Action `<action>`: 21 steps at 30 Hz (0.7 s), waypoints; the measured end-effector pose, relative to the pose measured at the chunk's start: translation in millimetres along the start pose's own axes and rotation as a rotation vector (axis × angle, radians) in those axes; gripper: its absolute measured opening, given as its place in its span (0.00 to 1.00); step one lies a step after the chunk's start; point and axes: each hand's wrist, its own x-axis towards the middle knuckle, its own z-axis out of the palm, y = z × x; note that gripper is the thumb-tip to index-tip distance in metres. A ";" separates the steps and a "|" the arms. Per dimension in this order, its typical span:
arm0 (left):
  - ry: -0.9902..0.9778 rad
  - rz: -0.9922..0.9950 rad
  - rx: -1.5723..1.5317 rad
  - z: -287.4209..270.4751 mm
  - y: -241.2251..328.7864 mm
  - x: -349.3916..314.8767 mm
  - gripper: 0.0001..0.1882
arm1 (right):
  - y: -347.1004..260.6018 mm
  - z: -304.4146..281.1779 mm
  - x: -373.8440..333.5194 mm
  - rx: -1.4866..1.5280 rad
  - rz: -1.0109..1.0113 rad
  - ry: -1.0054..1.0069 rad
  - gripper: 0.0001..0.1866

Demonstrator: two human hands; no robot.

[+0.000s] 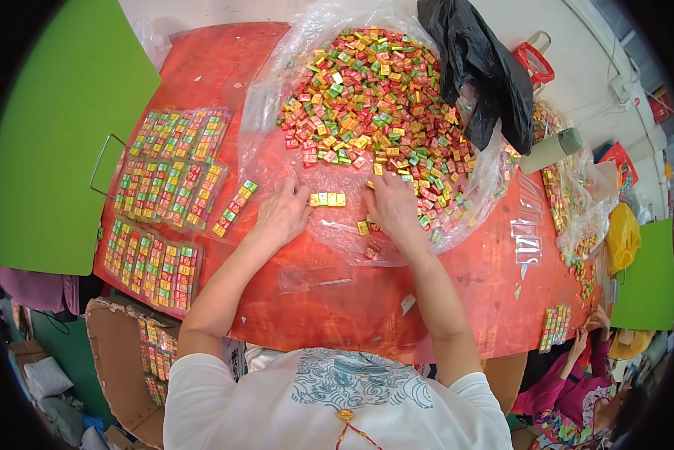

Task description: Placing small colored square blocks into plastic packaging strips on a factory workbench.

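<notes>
The blocks [374, 97] are red, yellow and green, the table [337, 316] red.

between the hands: short row of blocks [327, 199], beside the left hand [281, 214]; gap toward the right hand [389, 201].
between the forearms: open red tabletop [314, 319], passable above the flat clear tray [316, 280].
left: filled packs [172, 191] and a lone strip [234, 208] in the way.
ahead: block heap [374, 97], with the black bag [487, 67] at its right.
right: room beyond the forearm, up to the clear trays [527, 244].
</notes>
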 end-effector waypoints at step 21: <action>-0.013 0.068 -0.049 9.4 5.6 6.2 0.15 | -25.3 10.1 1.0 0.110 -0.105 -0.181 0.17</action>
